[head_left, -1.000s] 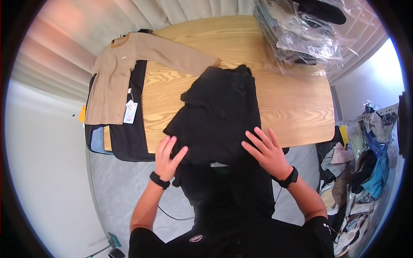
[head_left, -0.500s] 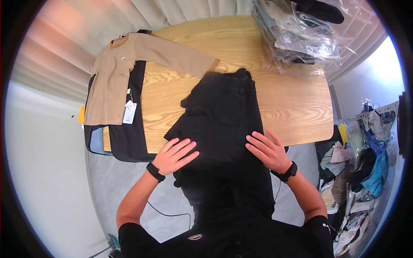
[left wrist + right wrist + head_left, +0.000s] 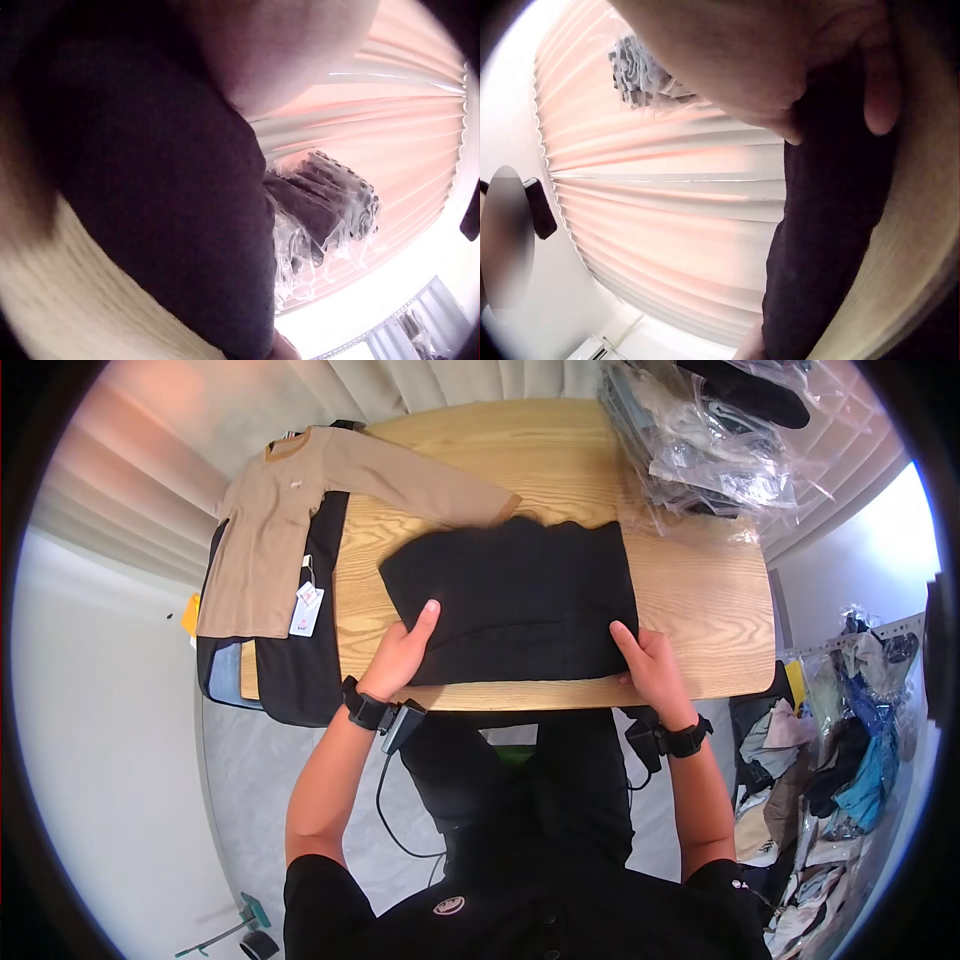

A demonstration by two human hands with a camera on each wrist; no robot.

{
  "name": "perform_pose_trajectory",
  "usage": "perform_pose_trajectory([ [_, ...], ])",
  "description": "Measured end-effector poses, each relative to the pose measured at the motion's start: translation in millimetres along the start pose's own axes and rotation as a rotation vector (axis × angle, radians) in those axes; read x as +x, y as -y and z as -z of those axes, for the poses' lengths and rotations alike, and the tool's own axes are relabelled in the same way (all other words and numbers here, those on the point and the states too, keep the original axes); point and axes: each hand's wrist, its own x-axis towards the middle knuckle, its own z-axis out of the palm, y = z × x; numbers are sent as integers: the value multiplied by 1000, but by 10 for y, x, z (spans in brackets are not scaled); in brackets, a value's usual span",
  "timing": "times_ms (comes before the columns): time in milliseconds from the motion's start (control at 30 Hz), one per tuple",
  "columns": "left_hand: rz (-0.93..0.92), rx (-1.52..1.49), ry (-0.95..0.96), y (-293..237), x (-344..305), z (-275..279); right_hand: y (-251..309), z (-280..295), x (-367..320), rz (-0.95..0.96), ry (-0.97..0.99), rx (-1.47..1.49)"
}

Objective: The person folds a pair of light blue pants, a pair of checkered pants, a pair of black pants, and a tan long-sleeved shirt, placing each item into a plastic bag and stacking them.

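Note:
Black trousers (image 3: 515, 605), folded into a wide block, are held just over the front of the wooden table. My left hand (image 3: 402, 652) grips their left edge, thumb on top and the other fingers hidden beneath. At the right edge my right hand (image 3: 652, 663) pinches the cloth the same way. In the left wrist view the dark cloth (image 3: 157, 180) fills much of the picture below the hand. The right wrist view shows fingertips (image 3: 881, 112) against the black fabric (image 3: 829, 210), with the tabletop close by.
A tan long-sleeved shirt (image 3: 262, 550) with a paper tag (image 3: 307, 610) lies on dark trousers (image 3: 290, 680) at the table's left. Plastic-bagged clothes (image 3: 700, 450) are piled at the back right. More garments (image 3: 860, 740) fill a rack beyond the right edge.
The hands were laid flat on the trousers. Now they grip both side edges, and the near part is folded over, hiding the waistband. Both hands have moved away from the body.

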Motion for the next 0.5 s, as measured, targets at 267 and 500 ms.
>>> perform_pose_trajectory([
  [267,-175,-55,26,211,55,-21,43,0,-24,-24,-11,-10],
  [500,-219,-87,-199,444,92,-38,-232,114,-116,198,-51,248],
])
